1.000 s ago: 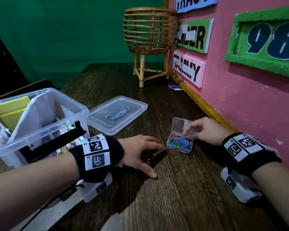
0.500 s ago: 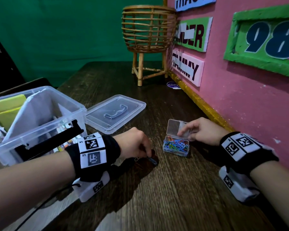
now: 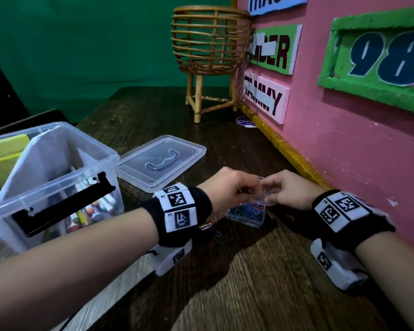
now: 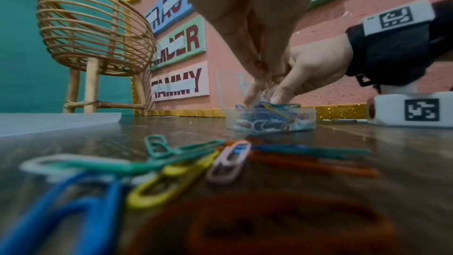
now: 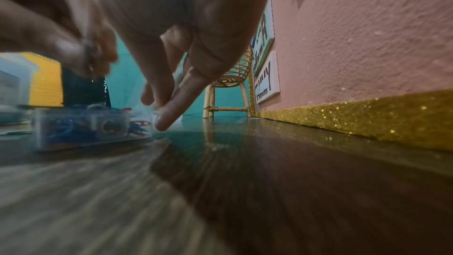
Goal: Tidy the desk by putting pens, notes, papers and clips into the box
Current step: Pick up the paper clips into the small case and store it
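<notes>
Both hands [image 3: 227,187] [image 3: 288,192] pinch over clip case [image 3: 246,215] holding coloured clips [image 4: 267,112].

Loose clips [image 4: 186,160] litter desk [image 3: 261,283] beside clip case [image 3: 246,215].

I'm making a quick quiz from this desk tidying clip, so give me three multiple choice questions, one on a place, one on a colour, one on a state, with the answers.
1. Where do the loose paper clips lie?
A. on the desk, nearer the person than the small clip case
B. inside the wicker basket
C. on the box lid

2. What colour is the wall's bottom strip?
A. silver
B. glittery gold
C. black

3. How is the big storage box?
A. shut
B. open, lid beside it
C. upside down

Answers: 1 A, the left wrist view shows them in front of the case. 2 B, it sparkles gold. 3 B, the lid lies flat on the desk.
</notes>
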Action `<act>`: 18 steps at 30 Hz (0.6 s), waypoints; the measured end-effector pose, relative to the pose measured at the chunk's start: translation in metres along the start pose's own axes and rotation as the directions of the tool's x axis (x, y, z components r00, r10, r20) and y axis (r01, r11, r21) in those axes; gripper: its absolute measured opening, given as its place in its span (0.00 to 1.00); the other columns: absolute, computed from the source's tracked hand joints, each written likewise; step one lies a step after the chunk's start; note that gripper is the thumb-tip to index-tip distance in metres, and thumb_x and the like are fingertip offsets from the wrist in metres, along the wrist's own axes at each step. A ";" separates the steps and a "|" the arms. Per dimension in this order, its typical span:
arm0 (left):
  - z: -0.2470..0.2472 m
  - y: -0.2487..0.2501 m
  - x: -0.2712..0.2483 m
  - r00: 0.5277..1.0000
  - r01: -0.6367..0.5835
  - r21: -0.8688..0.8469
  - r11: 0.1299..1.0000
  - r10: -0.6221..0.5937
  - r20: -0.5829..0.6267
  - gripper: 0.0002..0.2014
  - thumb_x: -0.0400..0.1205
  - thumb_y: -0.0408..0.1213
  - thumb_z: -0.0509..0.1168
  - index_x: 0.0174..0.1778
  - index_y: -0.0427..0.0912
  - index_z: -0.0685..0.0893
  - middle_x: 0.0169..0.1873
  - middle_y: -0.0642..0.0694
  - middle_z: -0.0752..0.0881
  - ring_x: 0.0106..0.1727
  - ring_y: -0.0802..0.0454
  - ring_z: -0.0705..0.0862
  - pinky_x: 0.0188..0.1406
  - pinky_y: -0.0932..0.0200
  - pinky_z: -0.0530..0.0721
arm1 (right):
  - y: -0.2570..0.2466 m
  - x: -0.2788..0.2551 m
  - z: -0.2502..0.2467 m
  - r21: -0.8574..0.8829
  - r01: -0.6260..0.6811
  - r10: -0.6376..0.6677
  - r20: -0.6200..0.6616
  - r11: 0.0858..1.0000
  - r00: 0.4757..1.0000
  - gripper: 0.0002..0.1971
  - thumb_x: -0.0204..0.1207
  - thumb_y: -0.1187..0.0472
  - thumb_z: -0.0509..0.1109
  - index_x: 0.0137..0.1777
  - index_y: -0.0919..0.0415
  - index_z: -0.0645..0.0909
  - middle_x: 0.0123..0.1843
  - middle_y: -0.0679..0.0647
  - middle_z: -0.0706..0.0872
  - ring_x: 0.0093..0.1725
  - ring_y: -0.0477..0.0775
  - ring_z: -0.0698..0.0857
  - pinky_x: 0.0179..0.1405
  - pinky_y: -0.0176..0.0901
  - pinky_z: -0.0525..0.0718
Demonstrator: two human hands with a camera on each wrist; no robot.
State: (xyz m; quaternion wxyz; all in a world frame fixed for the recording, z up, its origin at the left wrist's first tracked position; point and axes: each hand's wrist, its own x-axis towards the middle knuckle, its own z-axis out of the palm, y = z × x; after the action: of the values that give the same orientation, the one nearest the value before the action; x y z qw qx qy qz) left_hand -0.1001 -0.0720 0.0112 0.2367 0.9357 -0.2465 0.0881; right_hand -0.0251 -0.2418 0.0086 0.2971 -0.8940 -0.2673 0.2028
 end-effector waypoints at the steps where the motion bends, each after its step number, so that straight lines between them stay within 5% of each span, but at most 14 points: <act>1: 0.001 -0.001 0.001 0.999 0.015 0.021 1.000 -0.016 0.051 0.09 0.77 0.33 0.70 0.52 0.42 0.88 0.50 0.46 0.89 0.45 0.61 0.80 0.47 0.72 0.75 | 0.000 0.000 0.000 -0.002 -0.001 0.001 -0.003 1.000 1.000 0.22 0.69 0.73 0.71 0.40 0.38 0.83 0.50 0.48 0.88 0.52 0.49 0.86 0.65 0.51 0.81; 5: -0.004 -0.013 -0.015 0.999 0.040 0.114 0.993 -0.044 0.032 0.09 0.81 0.38 0.65 0.54 0.41 0.87 0.48 0.43 0.87 0.51 0.48 0.85 0.53 0.62 0.78 | 0.002 0.001 0.001 0.001 0.023 -0.022 -0.020 1.000 1.000 0.26 0.68 0.76 0.69 0.36 0.35 0.86 0.51 0.54 0.90 0.55 0.58 0.87 0.63 0.51 0.82; 7: -0.011 -0.022 -0.030 0.988 0.143 0.198 0.970 -0.153 0.036 0.12 0.82 0.41 0.64 0.55 0.41 0.86 0.49 0.42 0.85 0.54 0.46 0.84 0.57 0.57 0.80 | 0.003 0.002 0.002 0.008 0.027 -0.026 -0.022 1.000 0.999 0.27 0.66 0.77 0.70 0.36 0.35 0.87 0.51 0.56 0.90 0.55 0.60 0.87 0.63 0.55 0.82; 11: -0.028 -0.035 -0.064 0.878 0.305 0.374 0.876 -0.411 0.247 0.22 0.81 0.55 0.59 0.66 0.47 0.80 0.59 0.45 0.79 0.63 0.49 0.79 0.63 0.60 0.75 | 0.004 0.003 0.001 0.006 0.019 -0.018 -0.025 1.000 1.000 0.26 0.67 0.77 0.69 0.39 0.37 0.87 0.52 0.56 0.89 0.55 0.58 0.87 0.64 0.56 0.82; 13: -0.033 -0.038 -0.077 0.847 0.288 0.343 0.894 -0.404 0.344 0.28 0.77 0.59 0.62 0.71 0.52 0.76 0.63 0.47 0.77 0.66 0.51 0.76 0.62 0.65 0.72 | 0.003 0.002 0.001 0.006 0.018 -0.018 -0.020 1.000 1.000 0.26 0.67 0.76 0.69 0.39 0.38 0.87 0.53 0.56 0.89 0.55 0.58 0.87 0.64 0.57 0.82; 18: -0.032 -0.032 -0.086 0.854 0.290 0.214 0.933 -0.353 0.381 0.33 0.69 0.57 0.73 0.70 0.55 0.76 0.55 0.53 0.76 0.55 0.58 0.79 0.53 0.67 0.77 | 0.004 0.002 0.001 0.016 0.014 -0.014 -0.019 1.000 1.000 0.25 0.68 0.76 0.69 0.39 0.38 0.87 0.52 0.57 0.90 0.54 0.57 0.87 0.64 0.56 0.82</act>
State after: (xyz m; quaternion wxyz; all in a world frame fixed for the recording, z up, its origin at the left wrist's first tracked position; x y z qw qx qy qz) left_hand -0.1599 0.0046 0.0018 0.1198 0.9758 -0.1236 -0.1347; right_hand -0.0231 -0.2429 0.0050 0.3085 -0.8915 -0.2690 0.1944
